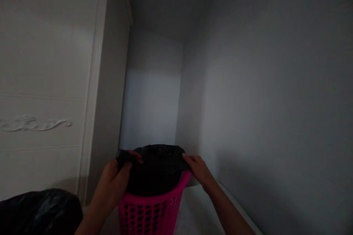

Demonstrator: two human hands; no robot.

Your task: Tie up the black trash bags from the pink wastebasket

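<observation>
A pink plastic basket (154,202) with a pattern of holes in its side stands low in the middle of the view. Inside it hangs a black garbage bag (157,176), its far edge folded over the rim. My left hand (117,176) pinches the bag's edge at the basket's left, a little above the rim. On the right, my right hand (195,167) grips the bag at the rim, thumb on top of the plastic. The near part of the pink rim shows bare. The basket's bottom is out of view.
At the lower left lies a bulging black plastic bag (44,211). A pale wardrobe (49,62) with carved trim rises on the left. A grey wall (270,91) runs along the right, above a pale floor (197,213). The room is dim.
</observation>
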